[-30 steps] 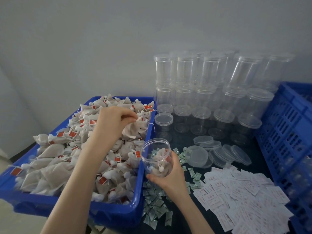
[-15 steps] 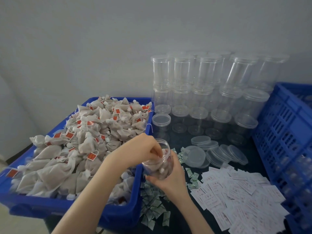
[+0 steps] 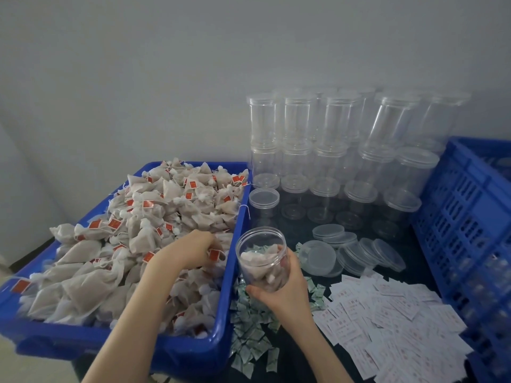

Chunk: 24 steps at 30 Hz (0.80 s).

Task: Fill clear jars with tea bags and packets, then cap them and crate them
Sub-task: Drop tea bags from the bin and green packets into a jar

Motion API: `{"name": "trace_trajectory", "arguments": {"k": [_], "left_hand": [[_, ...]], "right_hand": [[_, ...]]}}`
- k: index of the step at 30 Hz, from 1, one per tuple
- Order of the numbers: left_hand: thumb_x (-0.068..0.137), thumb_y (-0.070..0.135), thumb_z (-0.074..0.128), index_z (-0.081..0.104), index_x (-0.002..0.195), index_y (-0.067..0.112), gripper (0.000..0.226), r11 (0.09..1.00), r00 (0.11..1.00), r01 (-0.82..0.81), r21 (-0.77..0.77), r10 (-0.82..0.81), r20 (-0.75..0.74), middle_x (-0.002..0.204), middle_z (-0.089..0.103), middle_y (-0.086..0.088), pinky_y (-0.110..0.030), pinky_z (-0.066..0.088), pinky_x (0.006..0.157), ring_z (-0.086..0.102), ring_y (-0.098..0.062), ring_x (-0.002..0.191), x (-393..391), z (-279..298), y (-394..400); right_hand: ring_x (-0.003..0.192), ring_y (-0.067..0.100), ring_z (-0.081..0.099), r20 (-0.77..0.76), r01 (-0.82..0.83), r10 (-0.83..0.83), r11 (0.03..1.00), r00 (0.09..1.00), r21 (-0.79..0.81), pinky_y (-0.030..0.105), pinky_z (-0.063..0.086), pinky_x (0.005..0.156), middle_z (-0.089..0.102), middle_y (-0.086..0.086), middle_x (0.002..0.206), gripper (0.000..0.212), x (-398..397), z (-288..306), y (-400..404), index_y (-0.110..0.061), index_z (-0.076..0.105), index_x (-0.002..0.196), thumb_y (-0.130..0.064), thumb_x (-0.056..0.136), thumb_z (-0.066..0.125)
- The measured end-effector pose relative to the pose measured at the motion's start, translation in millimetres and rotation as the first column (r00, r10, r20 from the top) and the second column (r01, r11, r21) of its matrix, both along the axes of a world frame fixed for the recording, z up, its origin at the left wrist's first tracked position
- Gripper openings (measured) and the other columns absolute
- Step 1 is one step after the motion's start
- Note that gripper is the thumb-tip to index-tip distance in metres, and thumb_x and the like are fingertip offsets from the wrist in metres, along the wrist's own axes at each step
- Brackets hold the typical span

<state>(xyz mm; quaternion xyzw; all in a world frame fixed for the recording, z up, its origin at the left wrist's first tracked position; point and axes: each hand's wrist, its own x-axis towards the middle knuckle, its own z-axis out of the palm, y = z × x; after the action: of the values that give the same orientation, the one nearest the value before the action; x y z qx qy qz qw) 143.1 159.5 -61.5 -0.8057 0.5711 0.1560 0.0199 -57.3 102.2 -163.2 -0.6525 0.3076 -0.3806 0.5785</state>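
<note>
The open jar (image 3: pixel 262 258) sits up off the table, uncapped, tilted a touch toward the camera, just right of the blue bin's near right wall. Inside it, a loose heap of tea bags fills the lower part, with a few greenish packets showing against the far wall. The right hand (image 3: pixel 284 293) cups it from below and behind, thumb across the near base, fingers wrapped round the right side: a firm grip on the jar.

Over to the left hand (image 3: pixel 193 250): it is down in the blue bin (image 3: pixel 229 299), fingers curled into the pile of tea bags (image 3: pixel 143 236), pinching at a bag with a red tag right by the fingertips. Whether that bag is actually lifted, I cannot tell.

Under and beside the jar, small green-and-white packets (image 3: pixel 250 335) lie scattered over the dark table (image 3: pixel 293 352). To the right of them spreads a sheet of white paper slips (image 3: pixel 387 327) with red print, overlapping every which way. Behind those, loose clear lids (image 3: pixel 340 250) lean in a fanned row. Further back, empty capped jars (image 3: pixel 326 150) stand stacked in rows against the grey wall. On the far right edge, a slotted blue crate (image 3: pixel 470 230) rises beside the slips; faint jar shapes show through its slots.
</note>
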Motion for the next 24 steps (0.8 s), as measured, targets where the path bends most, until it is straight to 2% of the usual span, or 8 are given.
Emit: {"name": "trace_trajectory", "arguments": {"k": [3, 6, 9, 12, 15, 18, 20, 24], "left_hand": [[0.09, 0.013, 0.063, 0.067, 0.092, 0.023, 0.011, 0.997, 0.998, -0.034, -0.072, 0.037, 0.044, 0.101, 0.066, 0.001, -0.02, 0.044, 0.074, 0.058, -0.01, 0.085, -4.5, 3.7, -2.1], [0.095, 0.015, 0.057, 0.067, 0.107, 0.016, 0.016, 0.943, 0.993, -0.073, -0.324, 0.1, 0.066, 0.106, 0.067, -0.002, -0.016, 0.041, 0.082, 0.057, -0.009, 0.085, -13.9, 24.9, -1.7], [0.093, 0.013, 0.059, 0.07, 0.102, 0.014, 0.015, 0.747, 0.995, -0.076, -0.66, 0.094, -0.007, 0.09, 0.065, 0.006, -0.009, 0.037, 0.071, 0.052, 0.001, 0.072, -24.1, 59.0, 7.9], [0.09, 0.012, 0.063, 0.072, 0.097, 0.018, 0.013, 0.609, 0.999, 0.043, -0.792, -0.004, 0.051, 0.081, 0.06, 0.016, -0.003, 0.036, 0.069, 0.049, 0.008, 0.07, -38.4, 87.7, 14.6], [0.09, 0.016, 0.062, 0.068, 0.095, 0.028, 0.014, 0.713, 0.991, 0.103, -0.694, -0.135, 0.008, 0.077, 0.054, 0.027, -0.004, 0.04, 0.07, 0.051, 0.014, 0.071, -55.3, 89.4, 6.7], [0.092, 0.021, 0.061, 0.067, 0.099, 0.024, 0.011, 0.917, 0.963, 0.255, -0.307, -0.268, -0.002, 0.084, 0.06, 0.017, -0.01, 0.045, 0.073, 0.056, 0.003, 0.075, -79.0, 60.5, -11.5], [0.092, 0.023, 0.06, 0.064, 0.098, 0.025, 0.007, 0.932, 0.941, 0.335, -0.139, -0.339, -0.001, 0.08, 0.058, 0.014, -0.011, 0.038, 0.065, 0.055, -0.008, 0.077, -87.2, 43.7, -19.1], [0.089, 0.035, 0.063, 0.056, 0.125, 0.033, 0.036, 0.936, 0.933, 0.299, -0.184, -0.327, -0.151, 0.111, 0.062, 0.018, -0.005, 0.039, 0.07, 0.053, 0.007, 0.089, -71.8, 45.0, -18.5]], "right_hand": [[0.119, 0.0, 0.057, 0.004, -0.011, 0.011, 1.0, 1.0, 0.008, 0.015, 0.05, 0.095, 0.062, -0.014, 0.126, 0.098, 0.5, 0.2, 2.3, -0.035, 0.048, 0.13, -0.034, 0.042, 0.092], [0.12, 0.0, 0.057, -0.001, -0.023, 0.023, 1.0, 1.0, 0.003, 0.013, 0.049, 0.095, 0.061, -0.013, 0.128, 0.099, -0.1, -0.3, 4.4, -0.036, 0.048, 0.13, -0.033, 0.042, 0.093], [0.123, 0.0, 0.055, -0.007, -0.037, 0.037, 0.999, 0.999, -0.001, 0.017, 0.048, 0.098, 0.06, -0.013, 0.131, 0.1, -0.7, -1.7, 4.4, -0.036, 0.047, 0.132, -0.026, 0.045, 0.095], [0.12, -0.001, 0.056, -0.01, -0.034, 0.034, 0.999, 0.999, -0.002, 0.014, 0.049, 0.095, 0.061, -0.013, 0.128, 0.099, -1.1, -0.7, 4.3, -0.034, 0.048, 0.131, -0.027, 0.045, 0.095], [0.116, 0.0, 0.059, -0.012, -0.021, 0.021, 1.0, 1.0, 0.0, 0.014, 0.051, 0.091, 0.062, -0.012, 0.125, 0.096, -1.0, 1.2, 3.6, -0.032, 0.049, 0.129, -0.029, 0.044, 0.093], [0.106, 0.001, 0.064, 0.004, -0.013, 0.012, 1.0, 1.0, 0.024, 0.014, 0.053, 0.082, 0.065, -0.01, 0.12, 0.095, -2.1, 3.0, 2.4, -0.032, 0.05, 0.128, -0.025, 0.043, 0.093], [0.107, 0.0, 0.064, -0.016, -0.023, 0.023, 1.0, 1.0, -0.019, 0.015, 0.053, 0.084, 0.065, -0.012, 0.118, 0.097, -4.8, 3.2, 3.2, -0.036, 0.048, 0.129, -0.027, 0.044, 0.094], [0.104, -0.001, 0.066, -0.015, 0.009, -0.009, 1.0, 1.0, 0.005, 0.015, 0.053, 0.083, 0.068, -0.012, 0.116, 0.096, -13.4, -3.1, -0.6, -0.032, 0.05, 0.129, -0.017, 0.047, 0.096]]}}
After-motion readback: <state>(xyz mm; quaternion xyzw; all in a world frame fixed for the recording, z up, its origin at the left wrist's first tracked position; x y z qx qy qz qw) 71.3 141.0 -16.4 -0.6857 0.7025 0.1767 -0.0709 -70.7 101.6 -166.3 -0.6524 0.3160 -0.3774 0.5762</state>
